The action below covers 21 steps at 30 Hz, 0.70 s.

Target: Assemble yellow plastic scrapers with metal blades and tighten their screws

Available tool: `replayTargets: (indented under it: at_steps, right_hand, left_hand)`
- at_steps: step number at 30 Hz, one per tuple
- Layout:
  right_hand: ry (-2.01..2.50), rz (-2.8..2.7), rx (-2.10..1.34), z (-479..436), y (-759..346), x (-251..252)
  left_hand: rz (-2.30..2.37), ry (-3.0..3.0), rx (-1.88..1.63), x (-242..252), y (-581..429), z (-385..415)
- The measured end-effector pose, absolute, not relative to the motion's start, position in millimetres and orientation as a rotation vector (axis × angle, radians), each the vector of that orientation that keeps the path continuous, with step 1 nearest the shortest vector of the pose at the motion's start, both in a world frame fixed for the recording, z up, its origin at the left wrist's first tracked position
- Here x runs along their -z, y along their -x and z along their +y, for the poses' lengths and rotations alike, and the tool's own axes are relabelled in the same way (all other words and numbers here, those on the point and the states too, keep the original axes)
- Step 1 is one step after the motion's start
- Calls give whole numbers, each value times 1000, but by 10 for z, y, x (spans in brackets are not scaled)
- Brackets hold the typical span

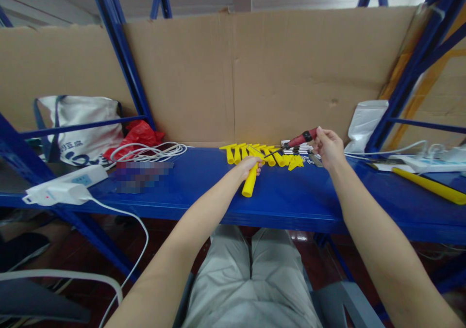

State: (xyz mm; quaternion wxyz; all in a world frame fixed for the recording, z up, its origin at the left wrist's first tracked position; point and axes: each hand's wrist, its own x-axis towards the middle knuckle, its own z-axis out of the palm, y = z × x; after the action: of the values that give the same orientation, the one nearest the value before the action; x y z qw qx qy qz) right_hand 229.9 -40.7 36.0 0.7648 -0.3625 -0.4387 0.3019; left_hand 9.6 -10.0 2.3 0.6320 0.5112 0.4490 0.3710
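Observation:
My left hand (252, 165) is closed around a yellow plastic piece with a round tubular handle (249, 186), whose lower end points toward me. In my right hand (329, 148), the fingertips pinch the back end of a screwdriver (301, 139) with a red and black handle. Its dark shaft slants down to the left, toward the yellow piece; my left fingers hide where the tip meets it. Behind my hands, several similar yellow pieces (237, 155) lie in a row along the cardboard. Small white and black parts (298, 149) lie by the screwdriver handle, and small metal bits lie near my right hand.
The blue shelf (204, 187) has cardboard (284, 75) along its back. On the left are a power strip (69, 182), coiled white cable (156, 151), a red bag (140, 136) and a cloth bag (83, 124). A white pouch (367, 124) and a long yellow object (429, 185) are right.

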Motion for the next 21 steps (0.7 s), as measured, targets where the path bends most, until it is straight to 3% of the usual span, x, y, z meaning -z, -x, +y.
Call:
replayTargets:
  at_steps: [21]
  right_hand:
    - [745,-981,-718,-418,-2304,-361]
  left_hand:
    - [1029,-1183,-846,-21,-97,-110]
